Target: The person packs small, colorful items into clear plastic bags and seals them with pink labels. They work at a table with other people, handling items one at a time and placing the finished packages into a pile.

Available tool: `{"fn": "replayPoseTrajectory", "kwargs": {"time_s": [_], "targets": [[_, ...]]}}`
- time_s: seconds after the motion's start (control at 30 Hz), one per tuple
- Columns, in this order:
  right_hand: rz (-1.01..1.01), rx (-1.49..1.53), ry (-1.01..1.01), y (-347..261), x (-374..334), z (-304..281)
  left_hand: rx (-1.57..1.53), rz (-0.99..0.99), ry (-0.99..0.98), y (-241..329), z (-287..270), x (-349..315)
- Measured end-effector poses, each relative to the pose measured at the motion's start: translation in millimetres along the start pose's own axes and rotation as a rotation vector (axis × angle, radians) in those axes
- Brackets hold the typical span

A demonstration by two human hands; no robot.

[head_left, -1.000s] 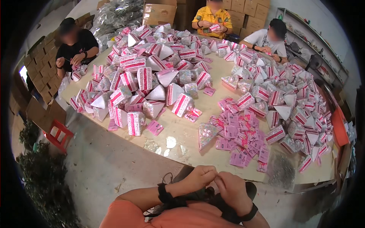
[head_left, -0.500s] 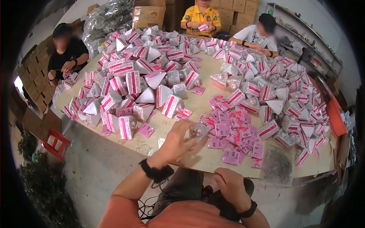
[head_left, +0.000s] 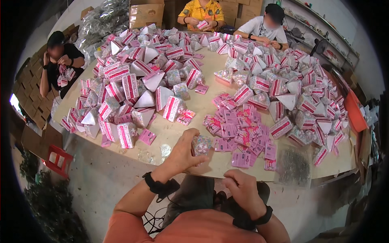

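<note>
My left hand (head_left: pixel 181 155) curls around a small clear package with multicoloured speckles (head_left: pixel 201 145), near the table's front edge. Its fingers lie on the left side and the thumb in front. My right hand (head_left: pixel 244 191) is closed just off the table edge, fingers curled in; anything within them is hidden. Right of the speckled package lies a heap of pink printed cards (head_left: pixel 240 135). A cake-slice-shaped package with white and pink bands (head_left: pixel 172 108) stands beyond my left hand, beside a pink card (head_left: pixel 186 117).
Large heaps of cake-slice packages (head_left: pixel 129 85) (head_left: pixel 283 87) cover the table (head_left: pixel 210 77) left and right. A clear bag of thin dark pieces (head_left: pixel 294 168) lies at the front right edge. Several co-workers sit around the table. A red stool (head_left: pixel 58 161) stands on the floor at left.
The view has shifted slightly. My left hand has drawn the speckled package a little nearer the front edge. My right hand stays closed. The left co-worker's hands have risen.
</note>
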State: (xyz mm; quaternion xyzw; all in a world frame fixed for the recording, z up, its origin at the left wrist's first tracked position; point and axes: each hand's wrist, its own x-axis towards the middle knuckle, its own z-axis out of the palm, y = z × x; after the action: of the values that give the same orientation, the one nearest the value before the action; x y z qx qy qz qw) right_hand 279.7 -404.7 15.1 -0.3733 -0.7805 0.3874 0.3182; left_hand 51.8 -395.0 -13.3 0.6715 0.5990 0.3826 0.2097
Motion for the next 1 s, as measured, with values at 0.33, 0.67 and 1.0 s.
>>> {"fn": "replayPoseTrajectory", "kwargs": {"time_s": [0.33, 0.67, 1.0], "targets": [[0.047, 0.311, -0.011, -28.8, 30.5, -5.7, -1.064, 0.025, 0.364, 22.8, 20.8, -4.0], [-0.04, 0.331, -0.13, -51.4, 44.3, -10.3, -1.454, -0.082, 0.209, 63.3, 12.4, -10.4], [-0.127, 0.152, -0.132, -62.5, 52.4, -23.3, -1.414, -0.203, 0.247, 62.9, -2.6, -17.5]]}}
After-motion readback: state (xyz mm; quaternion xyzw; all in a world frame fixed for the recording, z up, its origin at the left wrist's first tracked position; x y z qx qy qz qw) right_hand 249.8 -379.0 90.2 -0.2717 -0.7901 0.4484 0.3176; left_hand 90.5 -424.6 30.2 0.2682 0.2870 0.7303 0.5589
